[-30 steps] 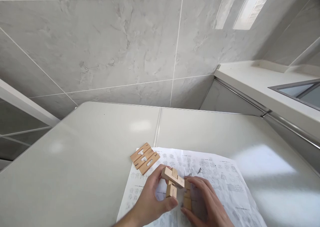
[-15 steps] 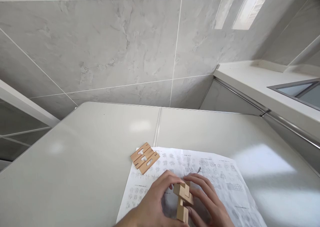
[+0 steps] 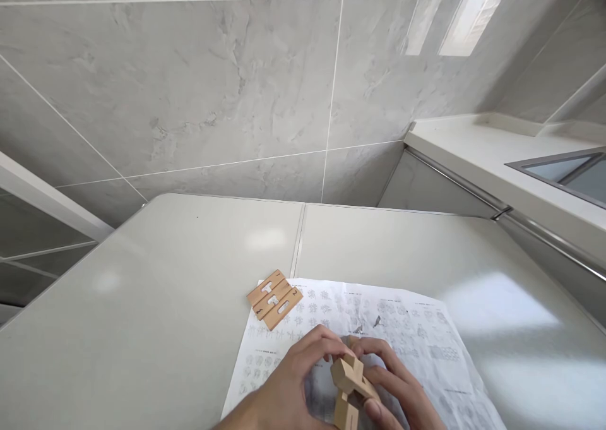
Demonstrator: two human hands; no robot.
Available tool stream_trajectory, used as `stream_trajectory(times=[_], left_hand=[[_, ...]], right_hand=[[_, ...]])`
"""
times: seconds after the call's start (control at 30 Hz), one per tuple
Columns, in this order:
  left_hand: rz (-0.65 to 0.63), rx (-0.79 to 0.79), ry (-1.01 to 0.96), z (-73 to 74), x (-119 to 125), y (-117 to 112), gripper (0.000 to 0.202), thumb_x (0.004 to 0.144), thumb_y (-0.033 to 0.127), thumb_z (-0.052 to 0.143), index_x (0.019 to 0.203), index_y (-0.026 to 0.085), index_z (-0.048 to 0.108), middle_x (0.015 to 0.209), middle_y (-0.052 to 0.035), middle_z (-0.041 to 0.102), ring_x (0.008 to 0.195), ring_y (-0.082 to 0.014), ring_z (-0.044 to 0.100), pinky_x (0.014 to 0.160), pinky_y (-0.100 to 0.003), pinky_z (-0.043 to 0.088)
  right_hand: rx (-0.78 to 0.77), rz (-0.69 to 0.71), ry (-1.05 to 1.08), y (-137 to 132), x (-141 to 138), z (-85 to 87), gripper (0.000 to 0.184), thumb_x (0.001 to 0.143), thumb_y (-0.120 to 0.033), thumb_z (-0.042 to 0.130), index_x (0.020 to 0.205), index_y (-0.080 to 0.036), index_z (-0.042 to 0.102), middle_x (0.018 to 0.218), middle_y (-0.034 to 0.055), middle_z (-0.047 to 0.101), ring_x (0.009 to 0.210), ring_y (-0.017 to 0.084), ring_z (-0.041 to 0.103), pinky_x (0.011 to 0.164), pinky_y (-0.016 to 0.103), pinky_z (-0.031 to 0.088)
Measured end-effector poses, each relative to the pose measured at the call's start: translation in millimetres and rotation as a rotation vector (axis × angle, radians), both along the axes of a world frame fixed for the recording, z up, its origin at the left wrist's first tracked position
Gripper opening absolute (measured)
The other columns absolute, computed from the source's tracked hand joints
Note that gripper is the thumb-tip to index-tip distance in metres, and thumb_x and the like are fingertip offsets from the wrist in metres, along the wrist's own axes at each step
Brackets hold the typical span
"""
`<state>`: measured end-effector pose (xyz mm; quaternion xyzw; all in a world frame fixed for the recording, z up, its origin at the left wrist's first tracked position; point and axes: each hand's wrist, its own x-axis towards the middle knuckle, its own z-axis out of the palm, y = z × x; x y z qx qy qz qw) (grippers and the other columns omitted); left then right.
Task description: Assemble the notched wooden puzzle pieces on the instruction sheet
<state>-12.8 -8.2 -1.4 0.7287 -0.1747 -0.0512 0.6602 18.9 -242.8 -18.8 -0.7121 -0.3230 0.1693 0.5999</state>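
A pale wooden interlocking puzzle (image 3: 349,386), crossed notched bars, is gripped between the closed left hand (image 3: 288,389) and right hand (image 3: 398,389); its longest bar is tilted toward the near edge. It is held above the instruction sheet (image 3: 426,335) on the worktop (image 3: 165,291), with bare surface left and beyond.

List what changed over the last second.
Both hands, left hand and right hand, turned the wooden puzzle and drew it nearer, lower in view. Both keep hold. The three notched pieces and instruction sheet stayed put.
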Motion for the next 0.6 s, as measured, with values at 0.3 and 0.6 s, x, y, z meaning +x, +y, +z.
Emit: stream_trajectory(times=[0.3,0.6], left_hand=[[0.113,0.122,0.025,9.3,4.7,8.6,0.064,0.072,0.053,0.096,0.120,0.027,0.065,0.110,-0.0054,0.063,0.099,-0.0253,0.060,0.090,-0.038,0.052],[0.162,0.644,-0.057,3.3,1.6,5.1,0.072,0.066,0.036,0.103,0.122,0.025,0.059,0.133,-0.0111,0.058,0.124,-0.0359,0.059,0.102,-0.050,0.057]], right_hand=[[0.085,-0.208,0.078,-3.2,0.3,17.8,0.039,0.110,-0.055,0.050,0.087,-0.027,0.064,0.103,0.0076,0.062,0.092,0.027,0.067,0.080,0.037,0.060],[-0.374,-0.574,-0.351,-1.0,1.5,-15.3,0.026,0.107,-0.039,0.057,0.085,-0.027,0.053,0.104,0.0079,0.067,0.085,0.025,0.069,0.068,0.033,0.056]])
